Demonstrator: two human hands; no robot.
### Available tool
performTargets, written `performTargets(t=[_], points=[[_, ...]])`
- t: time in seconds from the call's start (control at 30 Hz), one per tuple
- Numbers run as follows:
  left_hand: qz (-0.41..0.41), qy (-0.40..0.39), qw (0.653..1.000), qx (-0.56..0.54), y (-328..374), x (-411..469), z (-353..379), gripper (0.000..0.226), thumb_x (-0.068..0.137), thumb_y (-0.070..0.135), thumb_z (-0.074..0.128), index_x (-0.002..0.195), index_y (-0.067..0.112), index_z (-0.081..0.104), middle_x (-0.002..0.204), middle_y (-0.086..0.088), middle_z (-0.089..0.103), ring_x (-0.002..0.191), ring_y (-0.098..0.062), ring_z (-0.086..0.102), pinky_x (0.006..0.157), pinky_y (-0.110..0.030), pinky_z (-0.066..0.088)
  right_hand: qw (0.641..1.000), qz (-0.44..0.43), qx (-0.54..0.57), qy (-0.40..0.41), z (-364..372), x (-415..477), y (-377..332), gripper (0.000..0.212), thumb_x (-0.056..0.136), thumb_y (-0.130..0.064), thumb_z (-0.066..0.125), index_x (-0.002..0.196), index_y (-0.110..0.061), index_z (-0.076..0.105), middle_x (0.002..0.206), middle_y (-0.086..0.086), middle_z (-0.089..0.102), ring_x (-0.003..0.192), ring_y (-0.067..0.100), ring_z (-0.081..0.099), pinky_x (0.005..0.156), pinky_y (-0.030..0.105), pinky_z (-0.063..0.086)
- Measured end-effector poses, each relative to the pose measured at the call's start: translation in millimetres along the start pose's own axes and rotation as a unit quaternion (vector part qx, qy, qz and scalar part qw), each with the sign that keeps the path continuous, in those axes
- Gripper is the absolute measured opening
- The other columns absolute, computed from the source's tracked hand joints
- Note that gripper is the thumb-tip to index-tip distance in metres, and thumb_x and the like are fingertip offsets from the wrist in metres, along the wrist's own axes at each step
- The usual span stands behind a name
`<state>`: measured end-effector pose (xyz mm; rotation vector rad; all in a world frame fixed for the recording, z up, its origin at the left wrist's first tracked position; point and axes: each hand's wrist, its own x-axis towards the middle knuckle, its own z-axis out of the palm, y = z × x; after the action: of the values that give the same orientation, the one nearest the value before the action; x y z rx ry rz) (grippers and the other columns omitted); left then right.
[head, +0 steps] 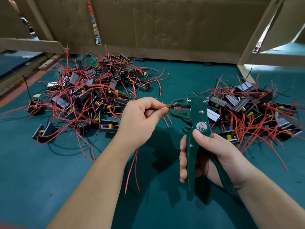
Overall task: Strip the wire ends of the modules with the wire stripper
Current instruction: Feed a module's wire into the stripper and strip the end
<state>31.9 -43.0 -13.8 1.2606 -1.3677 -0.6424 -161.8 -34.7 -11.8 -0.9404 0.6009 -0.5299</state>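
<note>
I see my left hand (140,119) at the centre of the frame, thumb and forefinger pinching a red wire (160,106) that runs level to the right. Its end sits inside the head of the wire stripper (196,116), just right of centre. I cannot tell whether the jaws have bitten through the insulation.

My right hand (211,156), lower right of centre, grips the stripper's dark green handles, fingers wrapped round the front one and the thumb lying up near the round label. The tool stands upright with its head at the top.

Two more red leads (132,171) hang from under my left hand toward the bottom of the frame, their tips bare. I cannot see the module they belong to; the hand hides it.

A left pile of modules (85,96), black boxes tangled in red and black wire, fills the middle left. A right pile of modules (247,109) lies at the middle right, just behind the stripper's head. Both rest on the teal mat (49,171). A cardboard wall (165,25) spans the top, with a pale wooden post (257,35) slanting down at the upper right.
</note>
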Motion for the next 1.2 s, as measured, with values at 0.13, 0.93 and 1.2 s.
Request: performTargets(t=[0.13,0.93,1.2], points=[[-0.009,-0.005,1.0,-0.001,1,-1,3,0.019,0.087,0.013,0.068,0.077,0.029,0.066,0.059,0.0,0.046,0.055,-0.009,0.031,0.051,-0.02,0.03,1.0,0.001,-0.003,0.024,3,0,0,0.038,0.073,-0.042,0.074,0.077,-0.006,0.063,0.065,0.023,0.056,0.053,0.033,0.059,0.056,0.044,0.052],[0.024,0.032,0.999,0.024,-1,-1,5,0.023,0.097,0.02,0.053,0.075,0.026,0.047,0.055,0.016,0.041,0.049,0.001,0.035,0.051,-0.011,0.03,0.995,0.017,0.086,-0.052,5,6,7,0.052,0.057,-0.03,0.082,0.093,0.001,0.063,0.08,0.027,0.058,0.069,0.039,0.061,0.07,0.053,0.052],[0.048,0.032,0.998,0.007,1,-4,12,0.016,0.092,0.026,0.055,0.076,0.029,0.054,0.054,0.019,0.046,0.049,0.0,0.035,0.051,-0.009,0.029,0.996,-0.019,0.071,-0.042,8,4,8,0.049,0.06,-0.033,0.084,0.089,0.0,0.063,0.075,0.027,0.059,0.064,0.038,0.062,0.065,0.051,0.052]])
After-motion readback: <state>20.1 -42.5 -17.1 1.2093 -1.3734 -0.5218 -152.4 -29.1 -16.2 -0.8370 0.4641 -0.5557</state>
